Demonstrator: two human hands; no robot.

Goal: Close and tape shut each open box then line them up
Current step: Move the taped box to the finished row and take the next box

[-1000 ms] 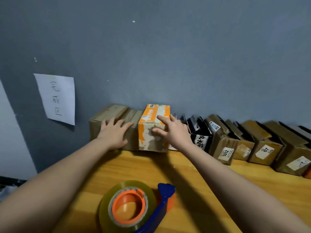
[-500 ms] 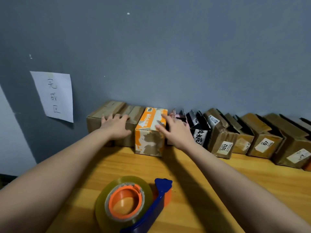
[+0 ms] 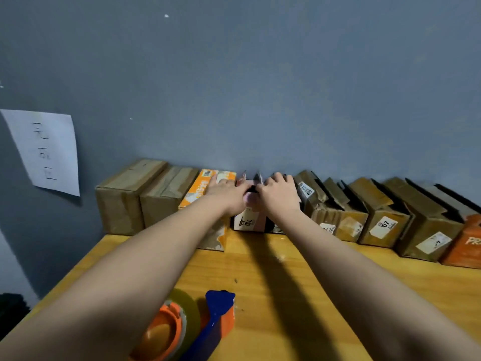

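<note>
A small pink and black box [image 3: 250,222] with a white label stands at the wall, its top flaps sticking up. My left hand [image 3: 229,194] and my right hand [image 3: 279,194] meet over its top, fingers curled on the flaps from either side. Left of it a taped orange and white box [image 3: 201,190] and two closed brown boxes [image 3: 122,198] stand in a row against the wall. The tape dispenser [image 3: 187,329], blue and orange with a clear roll, lies on the wooden table [image 3: 291,287] near me.
Right of the pink box several brown boxes [image 3: 382,217] with raised flaps lean in a row along the grey wall, ending in an orange box [image 3: 467,243]. A handwritten paper sheet [image 3: 45,152] hangs on the wall at left. The table's left edge is close.
Both hands left the orange box and the brown box and moved right onto the pink and black box. The orange box now stands in line with the brown ones.
</note>
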